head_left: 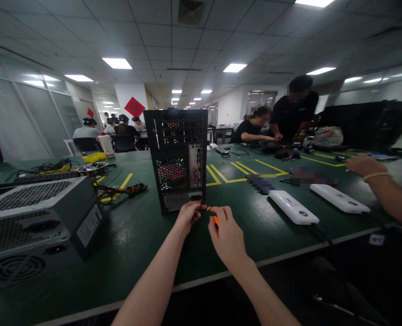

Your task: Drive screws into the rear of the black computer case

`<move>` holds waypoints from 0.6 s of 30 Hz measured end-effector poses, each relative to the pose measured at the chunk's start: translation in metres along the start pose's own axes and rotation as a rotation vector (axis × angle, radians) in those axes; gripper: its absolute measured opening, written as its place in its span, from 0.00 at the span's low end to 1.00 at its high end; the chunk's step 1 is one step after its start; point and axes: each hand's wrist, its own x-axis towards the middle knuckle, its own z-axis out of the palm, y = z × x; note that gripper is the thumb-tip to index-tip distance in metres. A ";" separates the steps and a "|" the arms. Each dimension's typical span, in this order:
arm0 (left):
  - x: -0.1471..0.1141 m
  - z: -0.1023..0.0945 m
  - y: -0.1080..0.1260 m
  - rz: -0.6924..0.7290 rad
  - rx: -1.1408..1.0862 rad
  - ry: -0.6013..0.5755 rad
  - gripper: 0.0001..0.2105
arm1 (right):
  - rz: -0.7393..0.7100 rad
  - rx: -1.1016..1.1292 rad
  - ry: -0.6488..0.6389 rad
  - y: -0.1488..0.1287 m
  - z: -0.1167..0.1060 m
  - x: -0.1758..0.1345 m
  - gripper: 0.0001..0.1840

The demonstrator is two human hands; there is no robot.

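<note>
A black computer tower (156, 181) stands upright on the green table, its back panel with ports and vent grilles facing me. In my right hand (228, 235) is an orange-handled screwdriver (216, 220), mostly covered by my fingers, its tip end towards the tower's lower right corner. My left hand (188, 216) is at the bottom edge of the back panel, just below the power socket (196, 198). Its thumb and fingertips are pinched together close to the screwdriver; whatever is between them is too small to make out.
Left of the tower lie a grey power supply unit (40, 217), a bundle of cables (128, 190) and a metal bowl (92, 168). Two white power banks (292, 207) with cords lie to the right. Another person's hand (366, 167) reaches in at far right; people work across the table.
</note>
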 end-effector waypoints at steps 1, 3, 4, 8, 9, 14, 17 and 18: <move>-0.001 0.000 0.000 0.003 -0.003 -0.002 0.12 | -0.025 0.011 -0.005 -0.001 0.000 0.000 0.11; -0.001 0.000 0.001 0.008 -0.007 -0.006 0.11 | -0.074 0.014 -0.019 -0.004 0.001 0.000 0.12; -0.002 0.000 0.001 0.009 -0.008 -0.008 0.11 | -0.093 0.010 -0.026 -0.004 0.001 0.000 0.12; -0.002 -0.001 0.000 0.010 -0.010 -0.017 0.12 | -0.106 0.016 -0.029 -0.003 0.001 -0.001 0.13; -0.001 -0.001 0.000 0.009 -0.007 -0.018 0.12 | -0.095 0.024 -0.016 -0.003 0.001 -0.001 0.12; 0.001 -0.001 -0.001 0.009 -0.003 -0.023 0.12 | 0.026 0.022 0.008 0.002 0.000 0.003 0.10; 0.003 -0.002 -0.003 0.017 -0.004 -0.025 0.12 | 0.090 -0.005 -0.024 0.005 -0.001 0.004 0.11; 0.003 -0.002 -0.003 0.020 -0.002 -0.026 0.12 | 0.092 -0.008 -0.038 0.007 -0.001 0.004 0.11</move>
